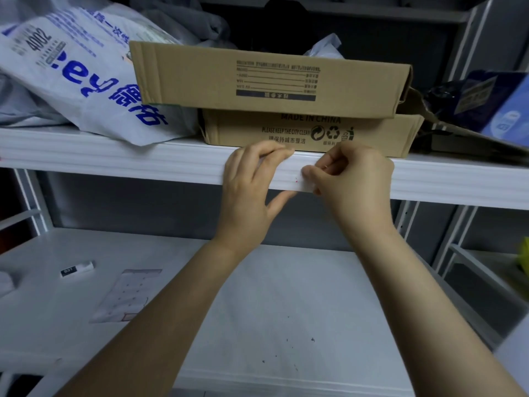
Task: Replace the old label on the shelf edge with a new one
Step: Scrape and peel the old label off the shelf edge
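Left hand (252,181) grips shelf edge (143,161), fingers on top, thumb under. Right hand (353,179) just right of it, fingers curled, pinches small white label (310,187) on edge front. Boxes (272,78) sit above hands. Sheet (126,293) lies on low shelf (286,296), near left.

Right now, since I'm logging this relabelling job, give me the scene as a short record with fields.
left hand: grips the shelf edge, thumb underneath
right hand: pinches at a label on that edge, mostly hidden
above: two stacked cardboard boxes
lower shelf: paper sheet lying flat
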